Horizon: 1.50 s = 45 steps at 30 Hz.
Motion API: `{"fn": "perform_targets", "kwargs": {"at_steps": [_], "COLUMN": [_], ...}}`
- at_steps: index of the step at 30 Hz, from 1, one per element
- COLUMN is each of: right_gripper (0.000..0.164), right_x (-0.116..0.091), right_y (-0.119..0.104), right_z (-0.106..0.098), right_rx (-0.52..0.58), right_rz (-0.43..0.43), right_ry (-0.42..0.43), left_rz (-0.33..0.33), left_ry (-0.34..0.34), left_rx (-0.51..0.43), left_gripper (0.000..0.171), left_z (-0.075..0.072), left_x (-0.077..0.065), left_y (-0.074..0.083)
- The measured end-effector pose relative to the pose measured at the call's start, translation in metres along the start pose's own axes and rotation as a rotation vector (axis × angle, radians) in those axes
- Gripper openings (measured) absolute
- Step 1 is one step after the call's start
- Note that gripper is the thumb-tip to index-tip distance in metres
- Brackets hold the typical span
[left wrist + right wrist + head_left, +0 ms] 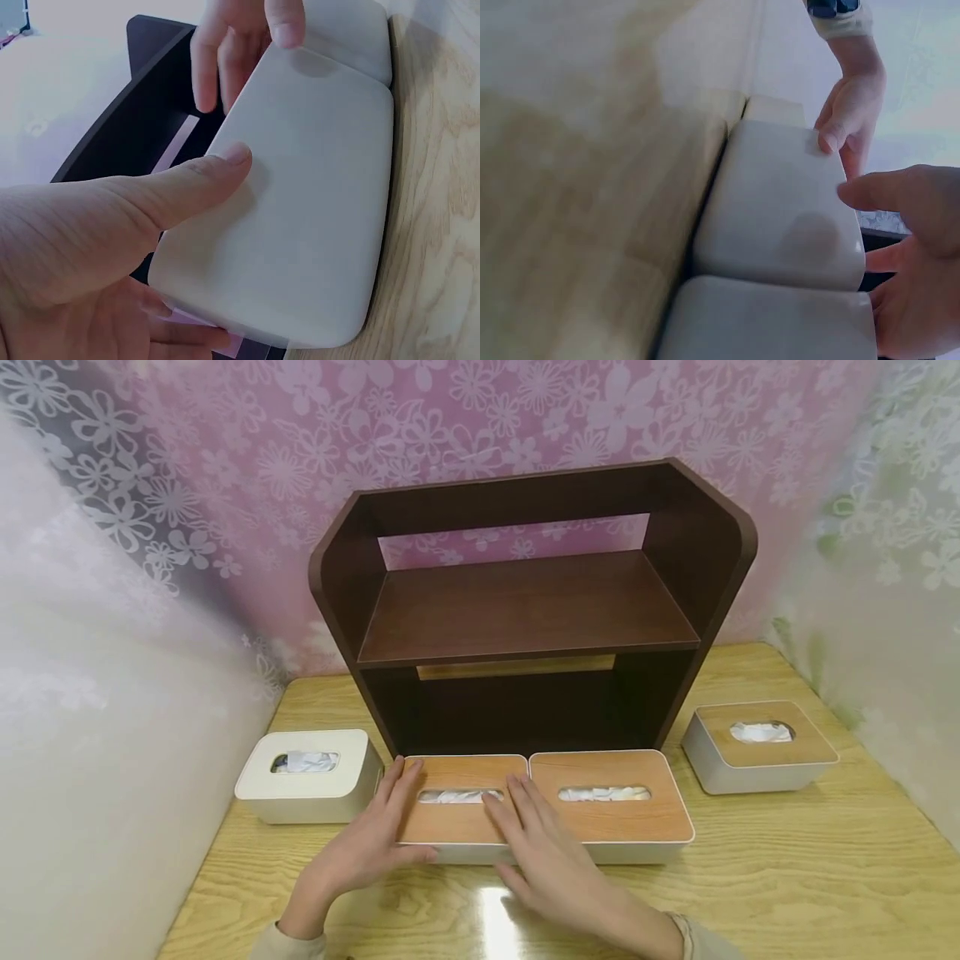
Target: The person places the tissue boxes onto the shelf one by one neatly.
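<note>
Two tissue boxes with wood-tone lids stand side by side in front of the dark shelf. My left hand (363, 852) is at the left end of the left box (453, 823), its fingers over the edge and the thumb on the white front (315, 195). My right hand (551, 868) lies over the two lids near their seam, its fingers fairly straight. The right box (626, 822) sits against the left one. In the right wrist view, the right thumb (881, 191) is near the top edge of the left box's front (769, 206).
A dark brown two-tier shelf (528, 602) rises behind the boxes. An all-white tissue box (300, 789) stands at the left, and another with a wood-tone lid (780, 752) at the right. Under them is a wood-grain table (795, 877), with flowered sheeting (480, 435) behind.
</note>
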State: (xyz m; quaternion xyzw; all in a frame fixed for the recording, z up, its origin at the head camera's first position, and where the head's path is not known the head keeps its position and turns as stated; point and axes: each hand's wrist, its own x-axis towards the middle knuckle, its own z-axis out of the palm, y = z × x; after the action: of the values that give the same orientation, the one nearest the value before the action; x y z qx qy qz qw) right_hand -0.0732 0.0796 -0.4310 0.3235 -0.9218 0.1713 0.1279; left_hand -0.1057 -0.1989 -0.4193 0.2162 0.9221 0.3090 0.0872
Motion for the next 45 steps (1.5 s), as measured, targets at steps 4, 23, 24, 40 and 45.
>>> {"fn": "perform_targets", "kwargs": {"at_steps": [4, 23, 24, 40, 45], "right_gripper": [0.08, 0.103, 0.102, 0.089, 0.096], "right_x": [0.008, 0.032, 0.032, 0.025, 0.012], "right_y": [0.006, 0.016, 0.015, -0.025, -0.038], "right_z": [0.002, -0.007, -0.006, 0.021, 0.024], "right_rx": [-0.108, 0.06, 0.066, 0.237, 0.621], "right_rz": [0.026, 0.135, 0.132, 0.152, 0.277], "right_ry": [-0.065, -0.214, -0.209, 0.023, 0.076], "left_rz": [0.001, -0.044, -0.048, -0.079, -0.079], "left_ry": [-0.007, -0.012, -0.015, 0.004, 0.02], "left_rx": [-0.033, -0.094, -0.098, -0.106, -0.095], "left_gripper": [0.113, 0.111, 0.11, 0.106, 0.105], "left_z": [-0.001, -0.001, 0.0, 0.004, 0.004], "left_x": [0.0, -0.004, -0.004, -0.006, -0.008], "left_y": [-0.003, -0.013, -0.014, -0.024, -0.025]}}
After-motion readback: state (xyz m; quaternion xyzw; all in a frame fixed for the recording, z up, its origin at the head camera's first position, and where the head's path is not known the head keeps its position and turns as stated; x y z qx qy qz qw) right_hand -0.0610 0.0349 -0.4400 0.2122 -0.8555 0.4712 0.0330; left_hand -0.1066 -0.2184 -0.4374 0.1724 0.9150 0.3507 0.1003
